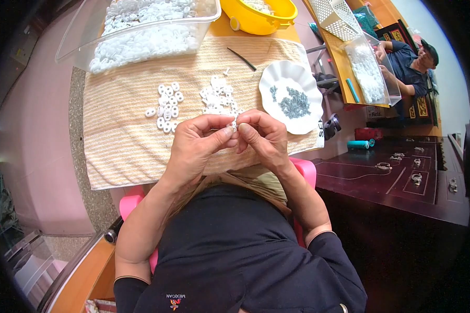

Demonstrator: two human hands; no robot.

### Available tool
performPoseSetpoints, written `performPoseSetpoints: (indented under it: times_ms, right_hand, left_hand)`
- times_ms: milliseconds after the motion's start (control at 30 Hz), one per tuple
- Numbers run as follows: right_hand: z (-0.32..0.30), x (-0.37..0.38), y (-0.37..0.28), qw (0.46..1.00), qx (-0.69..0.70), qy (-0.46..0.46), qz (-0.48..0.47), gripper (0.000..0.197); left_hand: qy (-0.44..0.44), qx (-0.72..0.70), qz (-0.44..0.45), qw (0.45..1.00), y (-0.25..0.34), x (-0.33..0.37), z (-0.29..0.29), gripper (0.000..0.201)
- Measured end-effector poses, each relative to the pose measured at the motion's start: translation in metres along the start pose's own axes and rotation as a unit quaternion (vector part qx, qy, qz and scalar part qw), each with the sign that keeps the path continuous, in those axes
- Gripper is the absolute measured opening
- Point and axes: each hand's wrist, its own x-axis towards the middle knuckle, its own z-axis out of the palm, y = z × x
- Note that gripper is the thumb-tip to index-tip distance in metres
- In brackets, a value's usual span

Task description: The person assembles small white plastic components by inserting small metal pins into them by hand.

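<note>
My left hand [202, 140] and my right hand [265, 136] meet over the near part of a striped towel. Their fingertips pinch one small white plastic piece [234, 126] between them; most of it is covered by the fingers. Just beyond my fingers lies a loose heap of small white plastic parts [217, 96]. Left of that heap, several white oval pieces with two holes [168, 104] are spread out. On the right stands a white scalloped plate [274, 74] with many small dark grey bits [295, 103] in it.
A clear bin [206, 21] full of white parts stands at the far left, a yellow basin [261, 22] beside it. A thin black stick [242, 59] lies on the towel [120, 130]. At another table on the right, a person [410, 65] works by a clear bin [368, 73].
</note>
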Motion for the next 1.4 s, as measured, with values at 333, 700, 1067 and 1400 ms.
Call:
performPoseSetpoints:
  times_ms: [333,700,1067,1400]
  right_hand:
    - [0.0025,-0.0006,0.0000,0.999,-0.031,0.035,0.005,0.011]
    - [0.0007,-0.0003,0.0010,0.998,-0.058,0.026,-0.009,0.009]
    - [-0.0002,0.0002,-0.0015,0.993,-0.117,0.015,-0.013,0.006]
    - [-0.0029,0.0002,-0.0004,0.990,-0.141,-0.004,-0.006,0.008]
  left_hand:
    - [-0.011,0.016,0.012,1.000,-0.0010,0.0013,-0.0007,0.018]
    - [0.004,0.016,0.015,1.000,-0.0006,0.0007,0.0020,0.015]
    - [-0.005,0.039,0.020,0.999,-0.0019,0.0013,-0.0014,0.016]
    - [0.015,0.037,0.012,0.999,-0.0015,0.0001,0.0021,0.010]
